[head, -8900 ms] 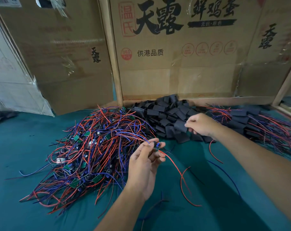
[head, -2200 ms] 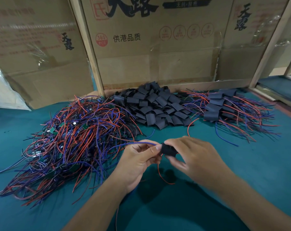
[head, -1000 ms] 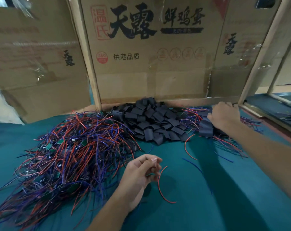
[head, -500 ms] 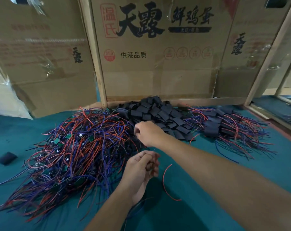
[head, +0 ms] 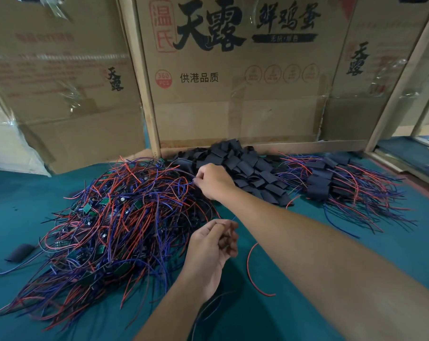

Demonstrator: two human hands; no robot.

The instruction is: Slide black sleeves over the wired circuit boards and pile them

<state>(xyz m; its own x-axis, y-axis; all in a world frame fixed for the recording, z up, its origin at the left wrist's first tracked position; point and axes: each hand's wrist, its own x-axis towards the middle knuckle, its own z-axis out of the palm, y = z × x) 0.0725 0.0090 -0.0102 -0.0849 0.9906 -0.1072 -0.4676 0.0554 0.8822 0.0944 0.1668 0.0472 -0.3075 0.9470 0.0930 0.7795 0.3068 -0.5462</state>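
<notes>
A big tangle of unsleeved circuit boards with red and blue wires (head: 115, 225) covers the left of the teal table. Behind it lies a heap of empty black sleeves (head: 243, 166). At the right sits the pile of sleeved boards (head: 331, 183). My right hand (head: 212, 180) reaches across to the tangle's far right edge, its fingertips pinching a blue wire there. My left hand (head: 212, 249) hovers near the tangle's near right side with fingers curled, pinching thin wires that trail down and toward me.
Taped cardboard boxes (head: 233, 70) and wooden posts wall off the back of the table (head: 356, 254). One stray black sleeve (head: 19, 252) lies at the far left. A loose red wire (head: 251, 269) curves on the cloth beside my left hand.
My right hand left the sleeved pile at the right, swung left across the table and now pinches a wire at the tangle's edge. My left hand stayed roughly in place.
</notes>
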